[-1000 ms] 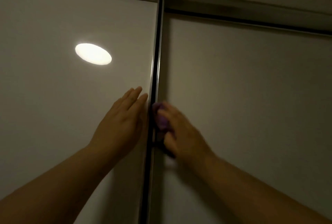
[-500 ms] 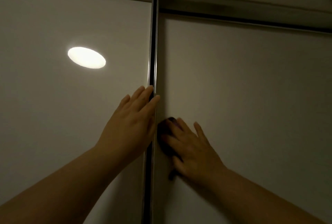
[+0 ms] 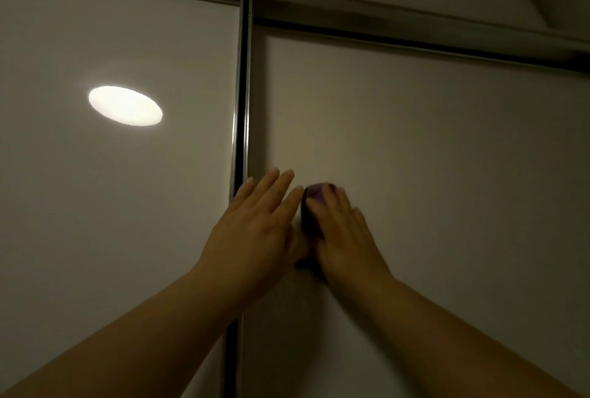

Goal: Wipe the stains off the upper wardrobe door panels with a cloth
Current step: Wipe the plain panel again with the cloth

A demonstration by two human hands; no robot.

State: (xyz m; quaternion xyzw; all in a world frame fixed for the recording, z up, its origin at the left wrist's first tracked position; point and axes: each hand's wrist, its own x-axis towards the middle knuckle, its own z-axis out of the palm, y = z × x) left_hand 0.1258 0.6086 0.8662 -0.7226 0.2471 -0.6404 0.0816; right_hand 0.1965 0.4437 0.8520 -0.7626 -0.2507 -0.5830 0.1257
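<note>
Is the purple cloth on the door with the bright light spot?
No, the right hand presses the purple cloth on the right door panel, while the bright spot shines on the left door panel.

Your left hand (image 3: 255,225) has crossed the dark metal divider strip (image 3: 241,110) onto the pale right door panel (image 3: 431,174); your right hand (image 3: 346,238) has pushed the purple cloth (image 3: 314,201) rightward.

No legible text, labels or nos. anywhere.
</note>
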